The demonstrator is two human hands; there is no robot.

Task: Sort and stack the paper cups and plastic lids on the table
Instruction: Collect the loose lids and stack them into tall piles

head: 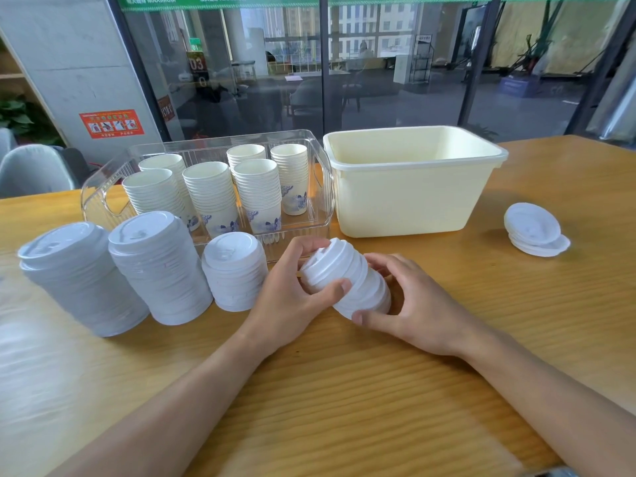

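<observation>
Most of the job looks done. Six stacks of paper cups [220, 191] stand in the clear tray [321, 201] at the far left. Three tall lid stacks [158, 266] stand on the wooden table [344, 390], near the tray. The left hand [292, 297] and right hand [420, 311] both hold a tilted stack of white lids [347, 280] in the middle, fingers curled round it. A few loose lids [535, 232] wait at the far right. The yellow tub [413, 197] looks empty.

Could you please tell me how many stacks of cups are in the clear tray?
6: back left, front left, middle, back middle, front right, back right.
</observation>
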